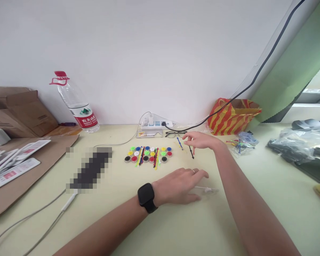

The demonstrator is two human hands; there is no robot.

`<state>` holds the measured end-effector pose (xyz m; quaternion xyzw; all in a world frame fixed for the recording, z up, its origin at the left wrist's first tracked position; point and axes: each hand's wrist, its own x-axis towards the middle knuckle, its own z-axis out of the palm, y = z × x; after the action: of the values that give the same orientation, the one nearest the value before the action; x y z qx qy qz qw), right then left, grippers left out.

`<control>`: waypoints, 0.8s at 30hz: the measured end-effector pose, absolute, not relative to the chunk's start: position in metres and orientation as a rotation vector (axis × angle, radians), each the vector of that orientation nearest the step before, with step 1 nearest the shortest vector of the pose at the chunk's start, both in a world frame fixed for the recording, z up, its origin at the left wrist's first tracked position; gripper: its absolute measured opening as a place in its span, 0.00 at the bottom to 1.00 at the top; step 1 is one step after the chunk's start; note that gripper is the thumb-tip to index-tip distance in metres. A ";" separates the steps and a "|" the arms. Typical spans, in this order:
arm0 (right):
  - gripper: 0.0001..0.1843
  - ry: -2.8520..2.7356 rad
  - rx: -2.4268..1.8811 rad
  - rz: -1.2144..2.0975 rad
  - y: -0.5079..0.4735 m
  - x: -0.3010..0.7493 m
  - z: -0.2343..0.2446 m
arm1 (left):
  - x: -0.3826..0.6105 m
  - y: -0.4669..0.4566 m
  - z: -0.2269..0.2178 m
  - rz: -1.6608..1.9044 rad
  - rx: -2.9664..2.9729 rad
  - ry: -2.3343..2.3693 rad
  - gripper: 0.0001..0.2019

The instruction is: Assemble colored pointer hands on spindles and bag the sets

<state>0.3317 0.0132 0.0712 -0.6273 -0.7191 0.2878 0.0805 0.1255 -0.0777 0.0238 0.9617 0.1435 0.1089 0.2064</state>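
The left forearm reaches in from the lower left, with a black watch [146,195] at the wrist. The left hand [180,186] lies palm down, fingers stretched to the right and thumb spread well apart from them. A white stick [206,189] lies between its thumb and fingers, running out past them; I cannot tell whether the hand touches it.

The right forearm rises from the lower right and bends leftward at the wrist, so the right hand [201,139] sits beyond the left one. Its fingers are bent and point left and down, with little space between thumb and forefinger; whether they hold anything I cannot tell. Just under its fingertips are a black stick [191,153] and a red stick [194,150], and just left of them a blue stick [179,143].

Farther left of the right hand are rows of coloured round caps [146,154], with two bundles of sticks [156,158] among them.
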 end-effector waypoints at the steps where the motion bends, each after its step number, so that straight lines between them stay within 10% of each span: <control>1: 0.20 -2.148 -1.875 0.864 0.013 0.332 0.071 | 0.127 -0.081 0.023 0.313 2.721 0.382 0.32; 10: 0.20 -2.161 -1.839 0.830 0.014 0.332 0.070 | 0.141 -0.087 -0.001 0.351 2.930 0.414 0.10; 24: 0.19 -1.435 -0.785 1.516 0.016 0.273 0.064 | 0.068 0.003 0.076 1.126 1.796 0.870 0.14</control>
<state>0.2728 0.0160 0.0644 -0.3161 -0.5778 0.6105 0.4399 0.0679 0.0030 0.0759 0.7139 0.3459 0.4477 0.4126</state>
